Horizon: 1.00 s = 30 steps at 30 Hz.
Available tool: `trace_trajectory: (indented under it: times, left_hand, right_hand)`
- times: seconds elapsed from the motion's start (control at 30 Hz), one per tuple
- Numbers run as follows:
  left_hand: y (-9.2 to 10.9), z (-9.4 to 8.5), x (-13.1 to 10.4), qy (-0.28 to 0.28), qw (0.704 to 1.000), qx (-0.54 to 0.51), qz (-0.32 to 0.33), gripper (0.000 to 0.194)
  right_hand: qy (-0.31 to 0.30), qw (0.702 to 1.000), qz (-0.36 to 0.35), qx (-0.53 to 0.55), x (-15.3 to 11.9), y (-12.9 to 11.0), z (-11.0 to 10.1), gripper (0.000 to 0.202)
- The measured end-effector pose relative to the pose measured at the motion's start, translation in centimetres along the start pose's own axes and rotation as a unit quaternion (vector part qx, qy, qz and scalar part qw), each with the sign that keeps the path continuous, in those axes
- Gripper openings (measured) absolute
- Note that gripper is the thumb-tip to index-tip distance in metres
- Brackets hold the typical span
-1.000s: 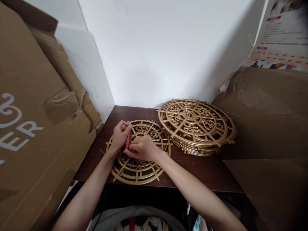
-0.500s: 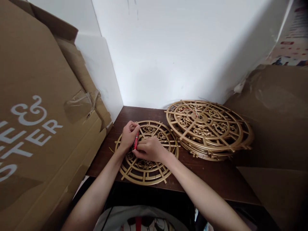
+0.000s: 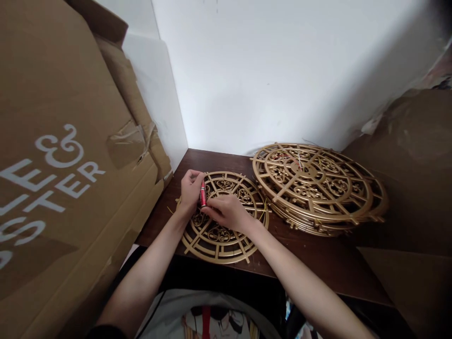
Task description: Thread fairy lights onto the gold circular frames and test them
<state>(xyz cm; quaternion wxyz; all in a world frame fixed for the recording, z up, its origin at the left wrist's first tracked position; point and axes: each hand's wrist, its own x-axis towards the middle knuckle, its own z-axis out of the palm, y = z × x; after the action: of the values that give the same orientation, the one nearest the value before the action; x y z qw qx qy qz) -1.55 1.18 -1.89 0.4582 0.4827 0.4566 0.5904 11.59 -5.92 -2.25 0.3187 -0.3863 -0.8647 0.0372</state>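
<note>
A slim red pen-shaped tube (image 3: 203,194) with pale bands stands steeply between my two hands. At its upper end, my left hand (image 3: 191,190) is closed, thumb and fingers pinched on it. My right hand (image 3: 228,212) has its fingers curled together, the fingertips at the tube's lower end; part of that grip is hidden. Under both hands, a round gold openwork panel (image 3: 221,256) with scrolls and spokes lies flat on the dark brown table (image 3: 300,252). Thin yellow wires (image 3: 264,209) stick out at its sides.
To the right, a stack of similar gold round panels (image 3: 318,188) leans slightly, with loose wires on top. A large printed cardboard box (image 3: 63,188) rises on the left and another cardboard box (image 3: 416,174) on the right. Behind the table is a white wall (image 3: 275,70).
The whole view has shifted a little, so most things sit further right. The red tube is more upright and shows more, with my right hand slightly lower along it.
</note>
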Motion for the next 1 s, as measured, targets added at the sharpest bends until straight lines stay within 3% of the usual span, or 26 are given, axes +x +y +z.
trace_trajectory:
  times: [0.17, 0.6, 1.0]
  left_hand:
    - [0.21, -0.33, 0.17, 0.01, 0.999, -0.044, -0.028, 0.018]
    - [0.29, -0.25, 0.1, -0.002, 0.998, -0.057, -0.029, 0.018]
    - [0.22, -0.15, 0.08, -0.007, 1.0, -0.013, -0.013, 0.018]
  right_hand:
    - [-0.004, 0.998, -0.031, 0.062, 0.27, -0.3, 0.04, 0.024]
    - [0.039, 0.996, -0.072, 0.016, 0.31, -0.15, 0.26, 0.024]
    - [0.063, 0.996, -0.032, -0.049, 0.24, -0.17, 0.21, 0.032]
